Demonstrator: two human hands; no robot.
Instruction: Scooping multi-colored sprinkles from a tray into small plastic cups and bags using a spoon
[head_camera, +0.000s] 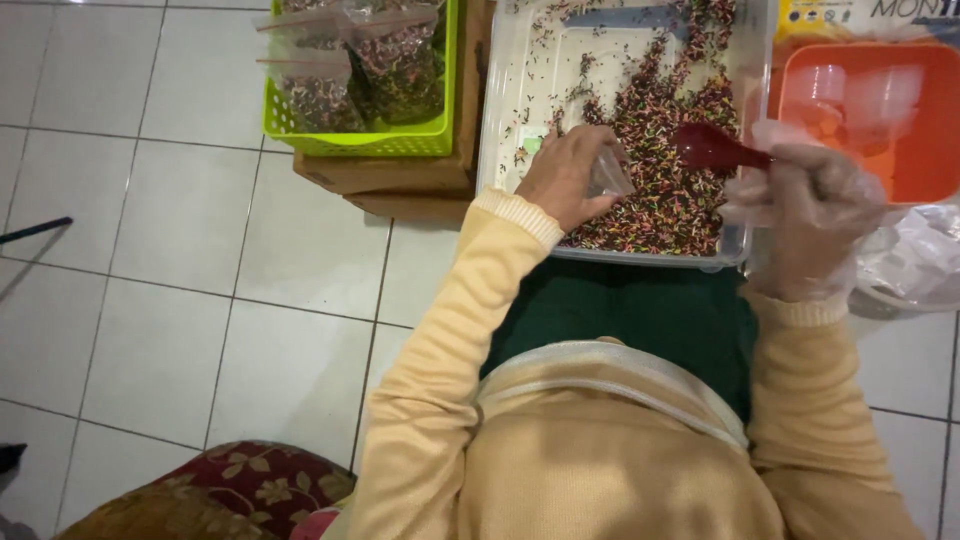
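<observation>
The left hand (562, 178) pinches a small clear bag (608, 176) open-mouthed over the clear tray (500, 120) of multicoloured sprinkles (668, 190), while the gloved right hand (805, 205), fingers closed on a red scoop (712, 148), holds it level beside the bag.

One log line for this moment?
left hand: holds small clear bag | right hand: gloved, holds red scoop | over sprinkles tray

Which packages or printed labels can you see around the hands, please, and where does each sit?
Filled clear bags: upright in the lime-green basket, top left, holding dark multicoloured sprinkles.
Small clear bag: in the left hand, over the clear sprinkle tub.
Yellow-and-white printed package: top right, behind the orange tub, mostly cropped.
</observation>
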